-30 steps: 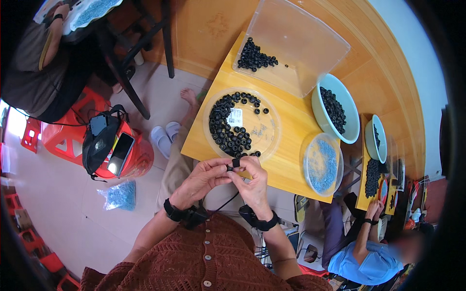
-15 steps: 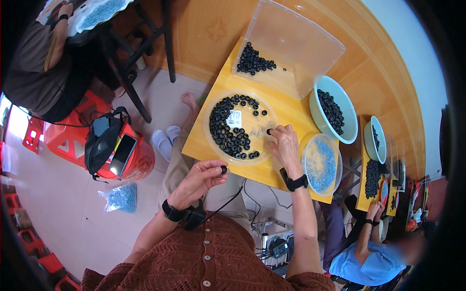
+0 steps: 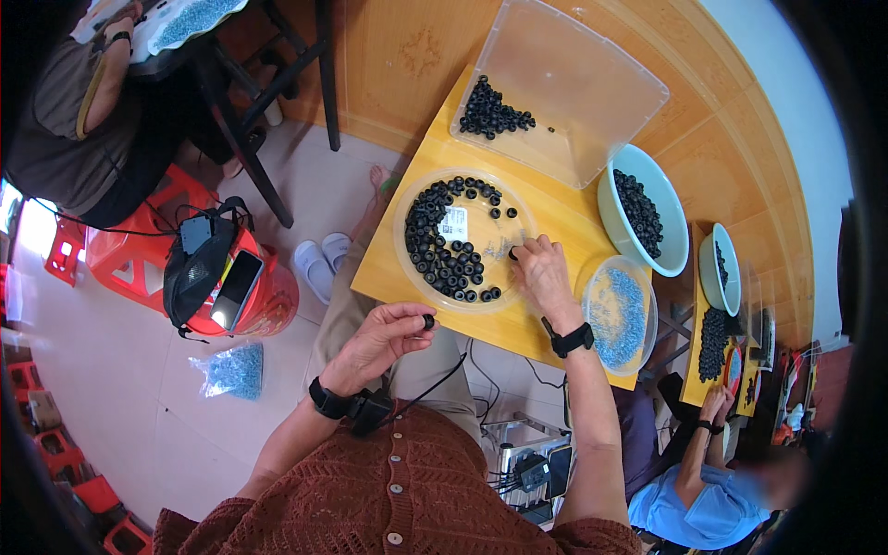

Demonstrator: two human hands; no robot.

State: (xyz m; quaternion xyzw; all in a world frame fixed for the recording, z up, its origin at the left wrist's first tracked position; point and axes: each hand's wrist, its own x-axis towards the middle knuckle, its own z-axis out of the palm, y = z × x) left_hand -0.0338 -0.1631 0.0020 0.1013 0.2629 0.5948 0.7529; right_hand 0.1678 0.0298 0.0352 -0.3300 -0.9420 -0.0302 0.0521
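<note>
My left hand (image 3: 387, 335) sits low and close to my body, palm turned up, fingers curled — thumb and forefinger pinched together at the tips. Its wrist bends back, the forearm running down toward my chest. My right hand (image 3: 541, 273) is stretched out ahead, palm down, fingers bunched and pointing forward — the tips pressed down. That arm is nearly straight, forearm rising from the lower edge.

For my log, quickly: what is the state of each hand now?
Left hand: closed, pinching a small black ring in its fingertips.
Right hand: fingertips on a black ring in the round clear tray; grasp cannot be told.
</note>
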